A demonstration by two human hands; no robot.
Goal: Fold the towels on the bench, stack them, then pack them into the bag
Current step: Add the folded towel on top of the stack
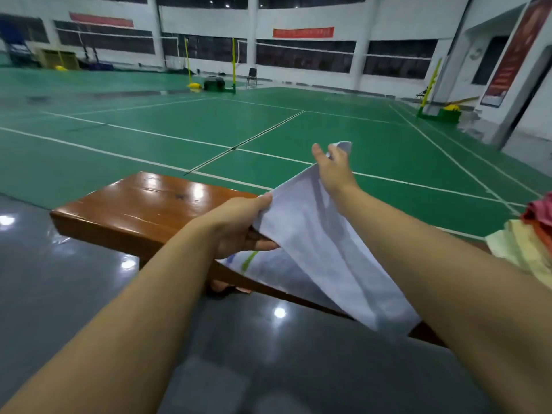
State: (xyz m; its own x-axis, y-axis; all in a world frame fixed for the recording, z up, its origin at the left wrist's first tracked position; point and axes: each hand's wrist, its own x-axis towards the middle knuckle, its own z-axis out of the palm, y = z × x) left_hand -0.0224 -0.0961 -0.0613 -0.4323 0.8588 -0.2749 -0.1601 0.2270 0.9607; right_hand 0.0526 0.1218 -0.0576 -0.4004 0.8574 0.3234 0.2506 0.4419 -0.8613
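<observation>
Above the bench [143, 201], both hands' fingers pinch corners of a white towel [313, 234]

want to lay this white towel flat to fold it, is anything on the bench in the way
Partly. The white towel, held by the left hand and right hand, hangs over a white printed sheet or bag lying on the bench. A pile of yellow and red towels sits at the right. The bench's left part looks bare.

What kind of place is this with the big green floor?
Most likely an indoor badminton hall. The green court floor has white boundary lines, and yellow net posts stand at the far side. A wooden bench sits beside the court.
</observation>
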